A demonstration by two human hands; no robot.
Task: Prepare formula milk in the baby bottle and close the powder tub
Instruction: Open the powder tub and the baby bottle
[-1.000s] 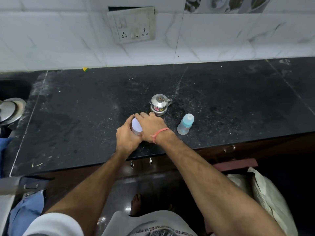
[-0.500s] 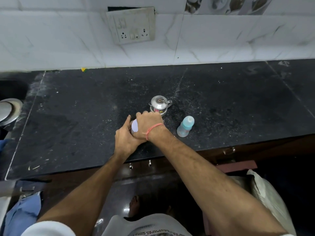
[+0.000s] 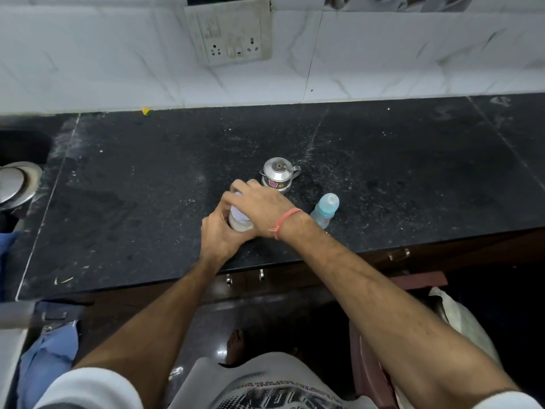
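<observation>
Both hands met near the front edge of the dark stone surface (image 3: 141, 208). The left hand (image 3: 219, 236) wrapped round the side of the powder tub (image 3: 239, 221), fingers curled against its wall, gripping it upright on the surface. The right hand (image 3: 259, 206) lay over the top of the tub, fingers spread down across the pale lid (image 3: 238, 214) and grasping it; whether the lid was seated fully or tilted could not be told, as the hand covered most of it. A red thread band (image 3: 287, 218) circled the right wrist. Just beyond the right hand's fingertips stood a small steel pot (image 3: 278, 178) with a domed lid and a side spout, close to the hand but apart from it. To the right of the right wrist, just beside it, stood the baby bottle (image 3: 324, 211), capped in pale blue, leaning slightly, touched by neither hand. Far to the left of the left hand, at the frame's edge, sat a steel vessel (image 3: 16, 184). Beyond both hands, on the tiled wall, hung a switch plate (image 3: 231, 31).
</observation>
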